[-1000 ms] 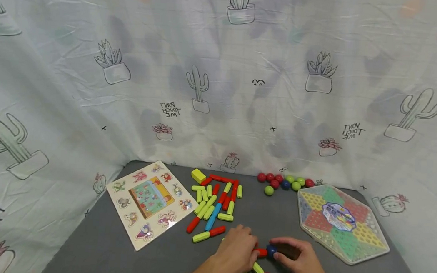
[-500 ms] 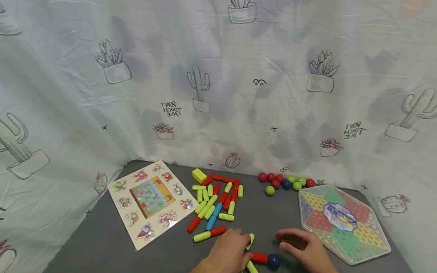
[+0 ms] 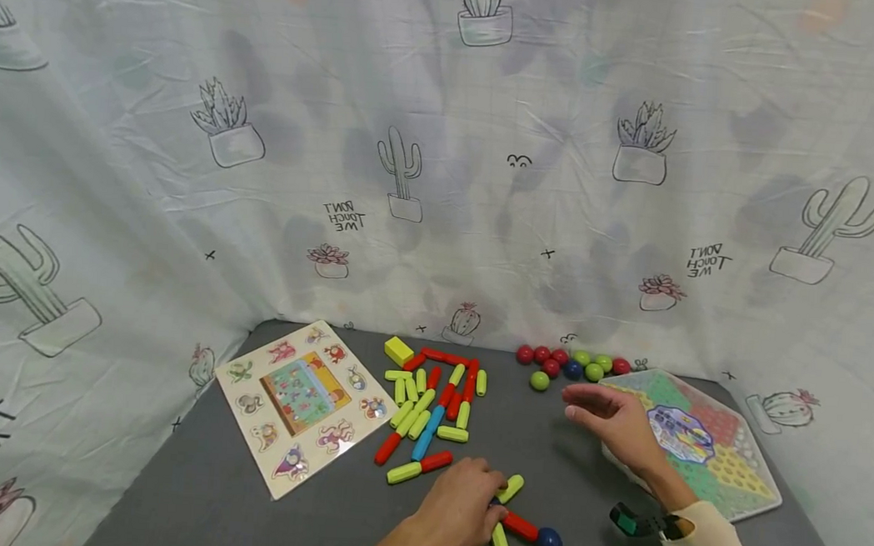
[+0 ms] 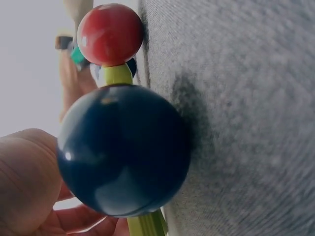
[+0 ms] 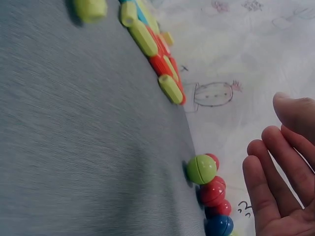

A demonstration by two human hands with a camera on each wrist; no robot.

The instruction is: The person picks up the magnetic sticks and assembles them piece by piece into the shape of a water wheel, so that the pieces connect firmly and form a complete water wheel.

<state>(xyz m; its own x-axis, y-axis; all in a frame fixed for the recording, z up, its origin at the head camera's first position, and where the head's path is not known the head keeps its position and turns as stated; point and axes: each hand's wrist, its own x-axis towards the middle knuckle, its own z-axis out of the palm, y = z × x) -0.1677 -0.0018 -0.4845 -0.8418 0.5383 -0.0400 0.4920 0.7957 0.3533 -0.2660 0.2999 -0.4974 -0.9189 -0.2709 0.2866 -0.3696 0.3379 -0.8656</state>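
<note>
A pale cloth (image 3: pixel 478 100) printed with cacti hangs behind the grey tabletop (image 3: pixel 278 530). The model (image 3: pixel 520 525) is in the left grip (image 3: pixel 456 508), whose fingers curl round its middle and hide part of it. A red rod (image 3: pixel 522 527) runs right from that grip to a blue ball (image 3: pixel 548 545); a yellow rod (image 3: pixel 500 545) ends in a red ball (image 4: pixel 110 34), nearer the person. A second blue ball (image 4: pixel 123 150) fills much of the left wrist view. The right grip (image 3: pixel 616 422) is relaxed, thumb and fingers apart, overlapping the board (image 3: pixel 725 470) in the head view. A rod pair (image 3: pixel 405 473) lies just beyond the left grip, the rod heap (image 3: pixel 428 434) and a yellow block (image 3: pixel 399 352) farther off. The puzzle (image 3: pixel 243 432) lies left of that grip; the loose balls (image 3: pixel 550 368) lie beyond the right one.
</note>
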